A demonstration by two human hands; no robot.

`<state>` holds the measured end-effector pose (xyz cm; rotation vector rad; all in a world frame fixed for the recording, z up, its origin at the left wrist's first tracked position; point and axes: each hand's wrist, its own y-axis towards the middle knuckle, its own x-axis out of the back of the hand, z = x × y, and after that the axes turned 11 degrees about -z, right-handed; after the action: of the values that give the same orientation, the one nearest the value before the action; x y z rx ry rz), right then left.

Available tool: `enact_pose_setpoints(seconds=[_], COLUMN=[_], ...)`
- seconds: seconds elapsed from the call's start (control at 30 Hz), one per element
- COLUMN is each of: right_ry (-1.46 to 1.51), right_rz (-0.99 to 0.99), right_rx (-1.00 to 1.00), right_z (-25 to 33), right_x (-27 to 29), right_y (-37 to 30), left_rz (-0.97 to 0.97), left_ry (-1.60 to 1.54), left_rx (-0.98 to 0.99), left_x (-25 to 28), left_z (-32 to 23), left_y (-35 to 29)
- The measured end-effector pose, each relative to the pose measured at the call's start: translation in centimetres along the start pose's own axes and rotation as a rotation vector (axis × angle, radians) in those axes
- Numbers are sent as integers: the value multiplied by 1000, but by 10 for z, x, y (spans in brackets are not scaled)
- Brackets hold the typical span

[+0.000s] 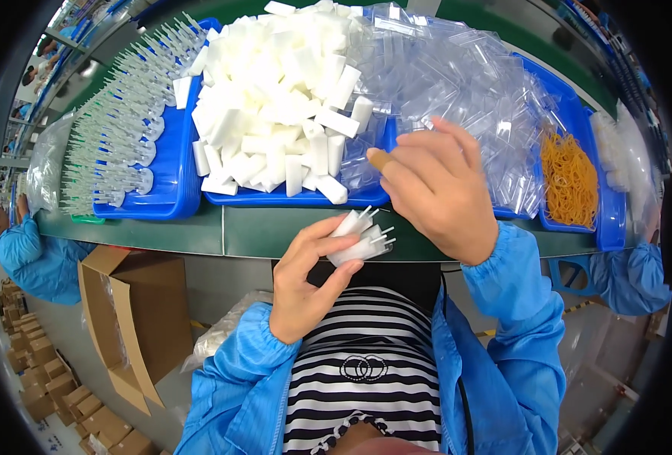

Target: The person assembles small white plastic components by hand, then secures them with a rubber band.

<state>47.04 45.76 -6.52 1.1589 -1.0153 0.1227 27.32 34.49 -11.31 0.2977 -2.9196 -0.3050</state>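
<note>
In front of my body my left hand (305,273) is closed round a small bundle of white foam pieces with thin white sticks (366,241), their tips pointing right and away. My right hand (438,189) is raised at the near edge of the pile of clear plastic sleeves (465,98), fingers apart and partly bent. A tan wrap (380,158) covers one of its fingers. No held thing shows in it, though its underside is hidden. Left of that hand, white foam blocks (275,114) are heaped over a blue tray (290,199).
Clear stick-like parts with round bases (123,129) stand in rows around a blue tray (188,171) at the left. Orange rubber bands (569,182) fill a blue tray at right. Below the green table (252,227) stands an open cardboard box (150,303). Co-workers in blue sit at both sides.
</note>
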Motion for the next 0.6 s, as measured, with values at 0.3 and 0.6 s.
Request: enact_pose_setpoints(seconds=[0.3,0.6], right_ry=[1156,1176], right_rz=[-358,-160], right_rx=[-868,-1014], right_z=[32,47], right_x=[20,16], right_y=[-8,-33], left_rz=[-12,8], left_ry=[-287,-359], left_rx=[136,149], left_x=[-5,-6], left_z=[-11,-17], left_y=[-1,-4])
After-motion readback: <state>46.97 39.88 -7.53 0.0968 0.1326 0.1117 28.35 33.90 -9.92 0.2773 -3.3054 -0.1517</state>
